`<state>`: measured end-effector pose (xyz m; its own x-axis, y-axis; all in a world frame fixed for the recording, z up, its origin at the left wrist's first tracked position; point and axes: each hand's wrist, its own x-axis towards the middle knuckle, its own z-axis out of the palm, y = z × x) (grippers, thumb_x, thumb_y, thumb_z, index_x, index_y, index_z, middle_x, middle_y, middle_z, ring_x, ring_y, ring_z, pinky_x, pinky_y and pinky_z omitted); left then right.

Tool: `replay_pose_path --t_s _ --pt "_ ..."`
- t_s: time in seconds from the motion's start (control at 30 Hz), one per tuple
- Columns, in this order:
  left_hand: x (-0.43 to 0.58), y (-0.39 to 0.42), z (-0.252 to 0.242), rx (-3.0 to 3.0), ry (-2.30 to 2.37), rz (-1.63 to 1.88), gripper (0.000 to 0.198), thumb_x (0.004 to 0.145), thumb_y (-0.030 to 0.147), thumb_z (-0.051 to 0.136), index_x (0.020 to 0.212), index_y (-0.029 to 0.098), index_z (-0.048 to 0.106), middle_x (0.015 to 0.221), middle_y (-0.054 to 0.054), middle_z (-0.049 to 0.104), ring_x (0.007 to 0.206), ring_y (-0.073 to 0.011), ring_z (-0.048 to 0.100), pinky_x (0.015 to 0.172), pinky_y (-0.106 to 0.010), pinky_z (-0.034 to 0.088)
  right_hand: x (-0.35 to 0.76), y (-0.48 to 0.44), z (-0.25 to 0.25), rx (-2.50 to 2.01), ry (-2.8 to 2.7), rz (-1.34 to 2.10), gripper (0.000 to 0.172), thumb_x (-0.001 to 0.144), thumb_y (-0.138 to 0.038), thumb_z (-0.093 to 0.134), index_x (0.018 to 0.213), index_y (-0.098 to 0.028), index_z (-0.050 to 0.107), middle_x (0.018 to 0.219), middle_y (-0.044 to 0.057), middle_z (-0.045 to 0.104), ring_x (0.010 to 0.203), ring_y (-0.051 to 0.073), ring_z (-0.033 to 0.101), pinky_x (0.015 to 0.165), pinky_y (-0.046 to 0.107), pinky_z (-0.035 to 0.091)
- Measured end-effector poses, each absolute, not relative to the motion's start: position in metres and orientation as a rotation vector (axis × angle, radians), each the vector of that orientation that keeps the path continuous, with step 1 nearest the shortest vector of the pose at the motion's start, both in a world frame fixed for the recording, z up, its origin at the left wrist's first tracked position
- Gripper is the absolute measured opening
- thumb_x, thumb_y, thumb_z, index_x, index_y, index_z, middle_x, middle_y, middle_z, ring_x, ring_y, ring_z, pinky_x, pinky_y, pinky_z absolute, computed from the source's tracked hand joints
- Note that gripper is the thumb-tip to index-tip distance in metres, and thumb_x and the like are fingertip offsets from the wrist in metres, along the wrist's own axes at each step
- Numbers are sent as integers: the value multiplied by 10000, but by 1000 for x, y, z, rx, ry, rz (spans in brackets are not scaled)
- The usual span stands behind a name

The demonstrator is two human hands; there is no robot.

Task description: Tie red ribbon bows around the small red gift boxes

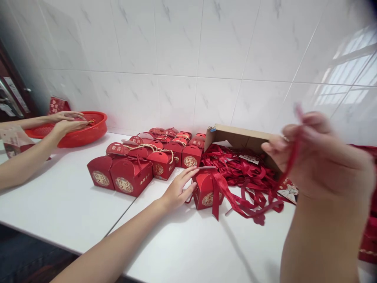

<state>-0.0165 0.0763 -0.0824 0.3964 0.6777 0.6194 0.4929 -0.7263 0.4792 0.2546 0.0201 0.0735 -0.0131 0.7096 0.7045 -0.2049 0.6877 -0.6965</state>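
My left hand [179, 189] rests against the left side of a small red gift box [203, 198], its thumb and fingers touching the box's side and top. A red ribbon [216, 196] hangs over the front of that box and trails to the right. Raised high at the right, my right hand [312, 145] is blurred, with a strand of red ribbon [294, 151] pinched between thumb and fingers. Below and between the hands, a cardboard box [244, 135] holds a tangled heap of red ribbons [235, 167], some spilling onto the white table [167, 243].
Several closed red gift boxes [131, 177] stand in rows at the middle back, some with rope handles. At the left, another person's hands [69, 124] are over a red plastic basket [85, 137]. A tiled wall [176, 47] rises behind the table.
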Motion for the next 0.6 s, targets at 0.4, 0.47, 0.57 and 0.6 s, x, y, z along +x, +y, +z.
replay_pose_path --t_s 0.4,0.47,0.57,0.6 --pt "-16 76 -81 2263 1111 1326 448 875 308 480 1311 216 438 1218 -107 513 1108 -227 497 890 -348 440 191 88 35 -1268 -1639 876 286 717 -186 631 1001 -157 624 599 -14 610 535 106 545 536 222 427" --pt "-16 76 -81 2269 1104 1326 454 872 307 483 1315 218 432 1217 -109 513 1088 -226 505 846 -332 454 185 98 24 -1348 -1676 850 287 710 -179 633 996 -151 626 601 -14 602 507 97 512 504 213 397" --pt "-16 76 -81 2285 1097 1329 457 870 301 487 1316 218 428 1226 -111 511 1090 -226 501 827 -324 455 179 110 11 -1407 -1700 845 314 694 -155 640 1008 -142 624 645 7 625 536 102 521 513 210 389" --pt "-16 75 -81 2289 1096 1330 455 868 299 490 1312 219 431 1230 -112 511 1097 -228 498 829 -326 454 178 112 9 -1411 -1705 848 315 692 -145 639 1006 -139 626 653 11 629 550 104 526 520 209 389"
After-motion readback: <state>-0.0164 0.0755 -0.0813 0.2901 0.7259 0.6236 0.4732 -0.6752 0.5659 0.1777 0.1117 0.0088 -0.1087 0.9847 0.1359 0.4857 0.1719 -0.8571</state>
